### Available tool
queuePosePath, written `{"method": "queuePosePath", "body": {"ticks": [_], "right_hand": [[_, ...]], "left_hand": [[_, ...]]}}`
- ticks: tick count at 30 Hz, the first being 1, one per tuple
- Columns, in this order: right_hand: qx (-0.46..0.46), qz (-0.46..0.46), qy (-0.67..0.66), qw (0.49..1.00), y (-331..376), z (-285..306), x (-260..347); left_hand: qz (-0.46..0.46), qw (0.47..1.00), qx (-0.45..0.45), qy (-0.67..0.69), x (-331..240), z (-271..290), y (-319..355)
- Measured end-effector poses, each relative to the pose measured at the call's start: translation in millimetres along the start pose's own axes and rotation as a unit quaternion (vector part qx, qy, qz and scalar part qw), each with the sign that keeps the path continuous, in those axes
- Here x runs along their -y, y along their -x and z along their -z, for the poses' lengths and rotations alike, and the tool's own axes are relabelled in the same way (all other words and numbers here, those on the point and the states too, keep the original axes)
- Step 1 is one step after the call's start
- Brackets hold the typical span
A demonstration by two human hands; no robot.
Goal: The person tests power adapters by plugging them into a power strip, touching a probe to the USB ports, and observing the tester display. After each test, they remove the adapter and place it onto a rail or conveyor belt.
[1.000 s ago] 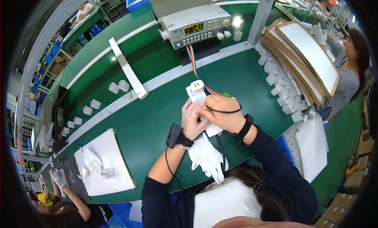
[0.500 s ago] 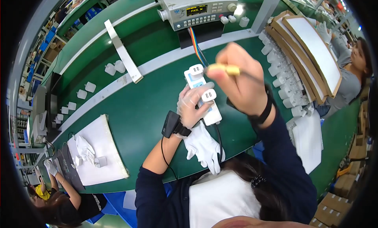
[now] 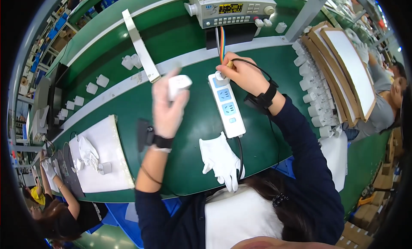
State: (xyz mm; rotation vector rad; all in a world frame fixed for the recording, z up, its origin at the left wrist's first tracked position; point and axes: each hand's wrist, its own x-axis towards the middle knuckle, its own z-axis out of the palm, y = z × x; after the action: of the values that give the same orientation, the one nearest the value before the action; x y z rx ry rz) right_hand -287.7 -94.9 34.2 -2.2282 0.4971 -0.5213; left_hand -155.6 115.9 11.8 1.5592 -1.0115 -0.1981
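My left hand (image 3: 167,109), in a thin translucent glove, is lifted over the green table, slightly blurred. It grips a white USB charger (image 3: 179,85) between thumb and fingers. My right hand (image 3: 246,77) pinches a yellow plug (image 3: 230,64) with a black cable, held against a second white charger (image 3: 221,79). That charger sits in the far socket of a white power strip (image 3: 234,128) with blue outlets; whether the yellow plug is inserted is hidden. Rainbow-coloured wires (image 3: 222,42) run from beneath the bench meter (image 3: 231,8) towards my right fingers.
Below the strip lies a white glove (image 3: 219,158) beside the strip's black cord. Chargers line the right edge by stacked cardboard trays (image 3: 345,68). Several more chargers (image 3: 91,88) stand at left, near a white board (image 3: 107,163). A metal bar (image 3: 141,47) crosses the back rail. Co-workers sit on both sides.
My left hand has pulled the nearer charger off the strip and carried it left. My right hand has brought the yellow plug to the far charger. The meter's display has changed.
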Motion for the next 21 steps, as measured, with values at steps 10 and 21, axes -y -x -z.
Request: {"method": "queuePosePath", "body": {"ticks": [10, 21], "right_hand": [[-0.133, 0.139, 0.191, 0.963, 4, -31, -3], [-0.124, 0.153, 0.176, 0.965, 21, -30, -14]], "left_hand": [[0.055, 0.878, -0.151, -0.452, -21, 212, 69], [0.297, 0.625, 0.005, -0.721, 32, 319, 104]]}}
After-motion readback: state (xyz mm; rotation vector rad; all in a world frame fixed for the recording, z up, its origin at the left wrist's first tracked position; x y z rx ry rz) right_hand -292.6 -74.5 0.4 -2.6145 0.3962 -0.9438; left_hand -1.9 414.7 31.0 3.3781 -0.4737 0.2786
